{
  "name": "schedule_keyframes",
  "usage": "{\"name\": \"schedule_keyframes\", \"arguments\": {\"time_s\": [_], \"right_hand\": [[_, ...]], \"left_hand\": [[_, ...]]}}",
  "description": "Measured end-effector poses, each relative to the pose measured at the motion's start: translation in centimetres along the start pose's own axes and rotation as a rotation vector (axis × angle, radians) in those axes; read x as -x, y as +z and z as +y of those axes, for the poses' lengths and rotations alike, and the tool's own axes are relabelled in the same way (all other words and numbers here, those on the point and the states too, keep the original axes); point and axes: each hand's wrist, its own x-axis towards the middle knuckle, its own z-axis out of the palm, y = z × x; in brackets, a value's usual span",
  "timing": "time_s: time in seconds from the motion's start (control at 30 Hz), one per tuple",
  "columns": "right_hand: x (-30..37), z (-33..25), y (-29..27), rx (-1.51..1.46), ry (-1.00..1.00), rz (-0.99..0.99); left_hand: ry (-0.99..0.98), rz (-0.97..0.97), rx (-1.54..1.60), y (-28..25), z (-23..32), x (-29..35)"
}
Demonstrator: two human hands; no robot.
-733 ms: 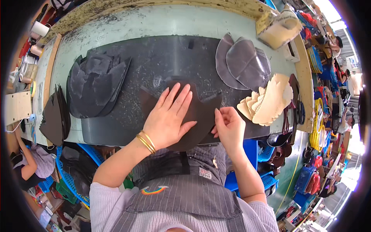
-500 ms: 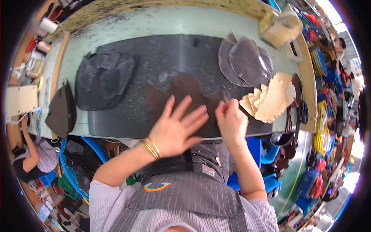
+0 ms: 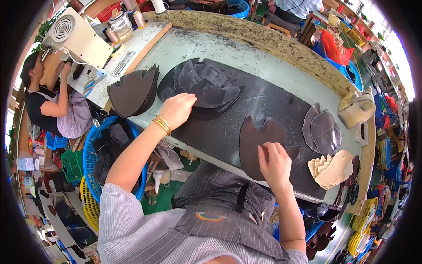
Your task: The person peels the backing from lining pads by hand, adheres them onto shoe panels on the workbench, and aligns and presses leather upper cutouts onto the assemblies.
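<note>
My left hand (image 3: 178,110), with gold bangles at the wrist, is at the near edge of a stack of black leather-like pieces (image 3: 202,83). Its fingers are drawn together; whether they pinch a piece is hidden. A notched dark brown piece (image 3: 250,147) lies flat on the black work mat (image 3: 224,136). Over its right part is my right hand (image 3: 276,165), fingers curled and close to the thumb; anything between them is too small to make out. Further left, a pile of dark brown notched pieces (image 3: 132,92) overhangs the table's near edge.
Right of the mat's middle lie clear-looking dark rounded pieces (image 3: 323,130) and cream scalloped pieces (image 3: 332,169). Scissors (image 3: 353,192) are at the right end. A raised wooden border (image 3: 263,42) runs along the back. A blue basket (image 3: 93,145) stands below left; another person (image 3: 55,101) sits beyond it.
The view has turned left. My left hand has left the brown piece and reached the black stack. My right hand stays by the brown piece, its fist loosened somewhat.
</note>
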Motion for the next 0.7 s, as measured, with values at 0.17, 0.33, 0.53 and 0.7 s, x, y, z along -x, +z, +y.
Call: {"name": "schedule_keyframes", "arguments": {"time_s": [0.17,0.33,0.53,0.7], "right_hand": [[0.6,-0.5,-0.4,-0.044,0.06,0.027],[2.5,1.0,-2.1,-0.033,0.153,0.117],[8.8,7.9,-9.2,0.417,0.473,0.193],[12.0,11.6,-11.1,0.634,0.293,0.041]], "left_hand": [[-0.11,0.658,0.409,-1.7,4.9,-3.3],[0.409,0.437,0.34,0.9,16.0,-2.2],[0.496,0.005,0.221,6.3,18.8,2.3],[0.584,-0.046,0.289,6.0,19.5,0.7]]}}
